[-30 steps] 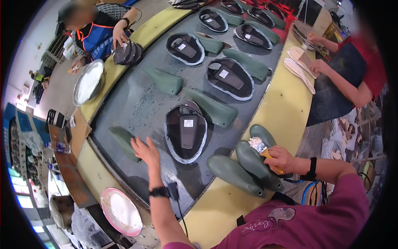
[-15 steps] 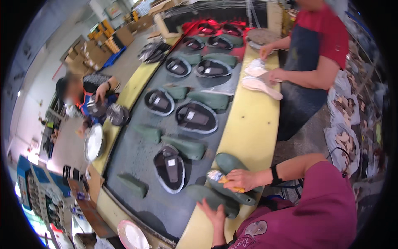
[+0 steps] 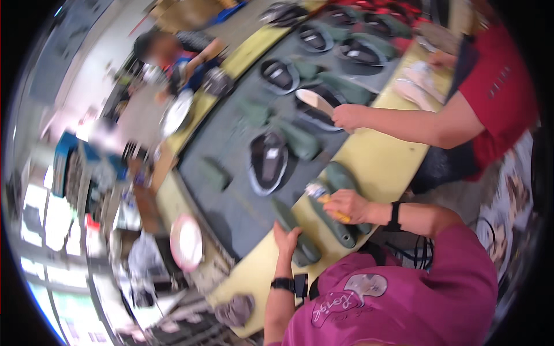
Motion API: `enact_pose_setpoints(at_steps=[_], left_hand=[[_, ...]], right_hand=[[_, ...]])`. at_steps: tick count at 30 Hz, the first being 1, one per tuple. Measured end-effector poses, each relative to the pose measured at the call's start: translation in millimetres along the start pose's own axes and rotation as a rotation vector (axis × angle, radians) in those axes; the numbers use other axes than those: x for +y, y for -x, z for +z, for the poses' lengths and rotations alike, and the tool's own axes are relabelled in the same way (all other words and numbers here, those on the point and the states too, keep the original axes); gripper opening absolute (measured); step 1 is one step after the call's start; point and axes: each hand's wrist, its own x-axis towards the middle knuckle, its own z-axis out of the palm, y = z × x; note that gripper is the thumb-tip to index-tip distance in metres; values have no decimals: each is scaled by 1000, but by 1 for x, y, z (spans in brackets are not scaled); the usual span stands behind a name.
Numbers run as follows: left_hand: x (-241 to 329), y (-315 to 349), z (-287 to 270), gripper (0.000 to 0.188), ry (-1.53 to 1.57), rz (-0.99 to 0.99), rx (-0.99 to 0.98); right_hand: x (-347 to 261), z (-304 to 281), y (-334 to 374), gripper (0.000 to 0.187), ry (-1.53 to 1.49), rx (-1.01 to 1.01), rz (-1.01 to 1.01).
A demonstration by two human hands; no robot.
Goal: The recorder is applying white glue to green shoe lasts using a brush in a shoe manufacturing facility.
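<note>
My right hand [image 3: 347, 206] is closed round a yellow-handled brush [image 3: 315, 190] whose bristles are coated white. The brush lies over a green shoe last [image 3: 340, 235] on the yellow table edge, with another green last [image 3: 339, 174] just beyond it. To the left, my left hand [image 3: 285, 237] grips a third green last [image 3: 300, 237] by its side, thumb against it; this last stands on edge. Past my hands, a dark shoe upper [image 3: 269, 162] with a pale rim lies on the grey belt beside a green last [image 3: 298, 138].
At right, a co-worker's hand [image 3: 350, 117] holds a pale insole [image 3: 315, 99] over a shoe upper. Another person [image 3: 193, 60] works across the belt. A pink-rimmed white basin [image 3: 187, 242] stands at left, a grey cloth [image 3: 235, 310] at the near table end.
The view has swung, so the scene lies further right and up. My left hand has tilted its last onto its side. The co-worker has reached over the belt with an insole.
</note>
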Motion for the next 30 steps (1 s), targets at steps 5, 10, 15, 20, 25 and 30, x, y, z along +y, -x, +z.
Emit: enact_pose_setpoints(at_steps=[5,10,15,20,25,30], left_hand=[[10,15,-28,66,396,-207,-170],[37,43,-69,66,537,-187,-365],[47,55,-81,67,477,-46,-329],[13,64,-99,65,717,-154,-309],[-7,38,-119,58,770,-187,-323],[-32,-22,-116,42,798,-315,-175]], right_hand=[[-2,-11,-15,20,-50,91,7],[-31,-15,-67,13,-308,93,45],[-54,11,-108,10,-548,74,91],[-43,41,-85,13,-732,-185,577],[-40,40,-59,8,-493,-239,459],[-34,21,-48,19,20,-249,202]])
